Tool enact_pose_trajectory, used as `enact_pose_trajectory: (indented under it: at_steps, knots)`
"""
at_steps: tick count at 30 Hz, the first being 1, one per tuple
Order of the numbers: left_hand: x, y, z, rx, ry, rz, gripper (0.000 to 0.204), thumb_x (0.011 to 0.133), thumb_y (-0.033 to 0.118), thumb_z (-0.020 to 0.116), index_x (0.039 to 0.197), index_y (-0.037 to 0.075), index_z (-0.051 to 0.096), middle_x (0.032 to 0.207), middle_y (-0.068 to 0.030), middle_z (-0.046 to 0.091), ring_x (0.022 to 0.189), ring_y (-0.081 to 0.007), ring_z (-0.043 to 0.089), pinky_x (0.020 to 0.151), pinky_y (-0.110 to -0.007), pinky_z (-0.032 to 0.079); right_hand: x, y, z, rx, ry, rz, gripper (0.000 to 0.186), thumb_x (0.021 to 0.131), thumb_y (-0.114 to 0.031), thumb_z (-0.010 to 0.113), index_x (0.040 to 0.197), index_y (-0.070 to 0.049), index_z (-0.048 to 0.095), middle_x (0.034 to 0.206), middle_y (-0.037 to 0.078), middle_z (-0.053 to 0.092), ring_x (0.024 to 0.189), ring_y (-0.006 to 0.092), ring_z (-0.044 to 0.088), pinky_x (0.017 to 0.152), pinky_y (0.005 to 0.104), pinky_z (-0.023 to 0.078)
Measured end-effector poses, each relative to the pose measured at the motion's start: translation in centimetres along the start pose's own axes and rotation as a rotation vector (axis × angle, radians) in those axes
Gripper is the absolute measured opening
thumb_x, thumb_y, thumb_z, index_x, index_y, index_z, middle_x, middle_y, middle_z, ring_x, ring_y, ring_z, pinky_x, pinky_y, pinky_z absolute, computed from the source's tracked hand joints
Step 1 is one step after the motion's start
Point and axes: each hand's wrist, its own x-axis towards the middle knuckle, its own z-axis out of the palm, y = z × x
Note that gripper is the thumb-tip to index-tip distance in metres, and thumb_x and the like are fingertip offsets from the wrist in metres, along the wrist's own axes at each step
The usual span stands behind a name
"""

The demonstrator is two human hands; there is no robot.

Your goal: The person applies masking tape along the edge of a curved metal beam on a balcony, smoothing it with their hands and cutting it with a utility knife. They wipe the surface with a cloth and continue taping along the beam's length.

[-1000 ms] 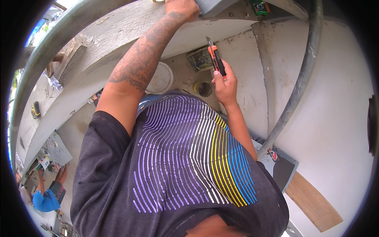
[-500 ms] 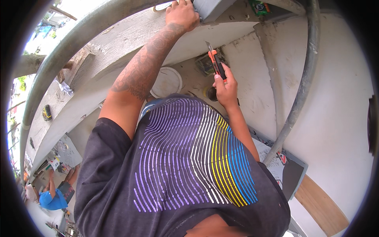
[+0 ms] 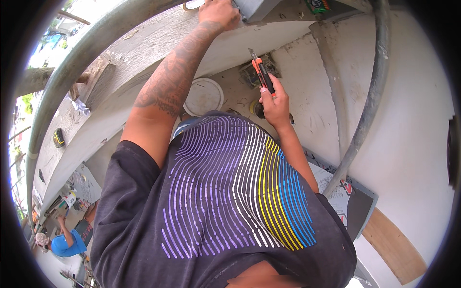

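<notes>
My right hand (image 3: 275, 108) holds a utility knife (image 3: 263, 74) with an orange and black handle. Its blade is out and points up and away from me. My left hand (image 3: 219, 14) is on the far concrete ledge (image 3: 144, 45), right beside the grey panel or box-shaped piece (image 3: 254, 8). The left fingers look curled, but the picture's top edge cuts them off, and what they hold cannot be made out. A pale ring, perhaps a tape roll (image 3: 190, 6), lies just left of that hand.
Curved metal pipes (image 3: 372, 96) cross at left and right. Below the ledge are a round white lid or bucket (image 3: 204, 96) and a dark, dirty container (image 3: 259, 72). A tape measure (image 3: 58, 138) lies on the ledge. At lower left is another person in blue (image 3: 68, 244); a wooden board (image 3: 396, 245) is lower right.
The view has shifted slightly, and my left hand sits a little higher in the picture. The knife stays in my right hand. The other person has moved more into view.
</notes>
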Motion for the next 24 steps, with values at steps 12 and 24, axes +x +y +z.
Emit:
enact_pose_trajectory:
  at_steps: [12, 24]
  knots:
    - [0.4, -0.5, -0.7, -0.036, -0.11, 0.027, 0.045, 0.097, 0.029, 0.061, 0.131, 0.0, 0.069, 0.126, -0.0301, 0.075, 0.121, -0.0461, 0.072, 0.105, -0.057, 0.057, 3.9, -1.5, 0.5, -0.246, 0.087, -0.18, 0.046, 0.105, -0.015, 0.062, 0.147, 0.002, 0.06, 0.102, 0.012, 0.073, 0.08, 0.0203, 0.072, 0.075, 0.0373, 0.059]
    - [-0.7, 1.5, 0.1, -0.296, 0.041, 0.076, 0.053, 0.1, 0.031, 0.059, 0.142, -0.001, 0.066, 0.139, -0.0353, 0.068, 0.13, -0.052, 0.066, 0.114, -0.058, 0.05, 18.8, -7.6, 4.6, -1.011, 0.164, -0.295, 0.048, 0.103, -0.024, 0.058, 0.148, -0.008, 0.064, 0.123, 0.023, 0.077, 0.112, 0.0457, 0.074, 0.097, 0.0569, 0.059]
